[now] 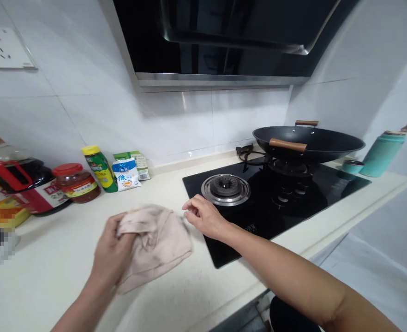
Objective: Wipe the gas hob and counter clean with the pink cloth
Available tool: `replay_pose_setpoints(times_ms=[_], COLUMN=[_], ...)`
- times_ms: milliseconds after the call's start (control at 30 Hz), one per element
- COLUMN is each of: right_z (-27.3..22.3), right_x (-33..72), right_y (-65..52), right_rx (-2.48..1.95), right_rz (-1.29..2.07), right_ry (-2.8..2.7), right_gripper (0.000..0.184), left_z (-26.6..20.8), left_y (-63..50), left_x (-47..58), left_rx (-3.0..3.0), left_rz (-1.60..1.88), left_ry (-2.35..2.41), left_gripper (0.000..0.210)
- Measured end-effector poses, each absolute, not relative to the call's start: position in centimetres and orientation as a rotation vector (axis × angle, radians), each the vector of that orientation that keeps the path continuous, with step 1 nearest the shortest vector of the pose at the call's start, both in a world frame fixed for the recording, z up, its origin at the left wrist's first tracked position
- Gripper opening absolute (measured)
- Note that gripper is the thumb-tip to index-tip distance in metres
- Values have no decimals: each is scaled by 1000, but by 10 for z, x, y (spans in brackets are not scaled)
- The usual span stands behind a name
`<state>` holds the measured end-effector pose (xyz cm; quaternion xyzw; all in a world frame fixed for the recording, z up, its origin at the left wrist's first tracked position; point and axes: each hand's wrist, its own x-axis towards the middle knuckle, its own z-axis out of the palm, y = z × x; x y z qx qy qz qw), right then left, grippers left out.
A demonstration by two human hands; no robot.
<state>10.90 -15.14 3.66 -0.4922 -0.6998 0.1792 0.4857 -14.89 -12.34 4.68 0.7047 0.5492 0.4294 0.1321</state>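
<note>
A pale pink cleaning rag (162,244) hangs bunched and creased over the white countertop, its upper part gathered in my left hand (113,246). The left fingers are closed on it, and the rag is slightly blurred. My right hand (205,216) is above the left edge of the black gas stove (220,249), just right of the rag. Its fingers are loosely bent and a little apart, with nothing between them. Close beyond that hand lies the left burner (226,188), with its metal ring and no pot on it.
A black wok (307,143) with wooden handles sits on the rear burner. At right stand a teal container (383,154) and a small teal cup (353,166). Along the wall are a sauce jar (77,183), a green bottle (100,169), seasoning packets (126,175) and a dark jug (30,186). A range hood (224,79) hangs above.
</note>
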Motion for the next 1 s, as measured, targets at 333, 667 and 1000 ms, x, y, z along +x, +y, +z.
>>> replay_pose_setpoints(times_ms=[333, 667, 1000], right_z=[37, 34, 29], right_x=[110, 101, 83], right_y=[-148, -156, -162], right_rx=[-1150, -1031, -887], right_rz=[356, 265, 55], right_ry=[-1609, -1642, -1771], right_gripper=[10, 12, 10], left_z=[54, 12, 15], left_y=[-149, -154, -98], left_x=[-142, -120, -73], left_rx=[2407, 2902, 2753], left_rz=[716, 384, 577], left_ry=[835, 1150, 855], left_gripper=[42, 61, 36])
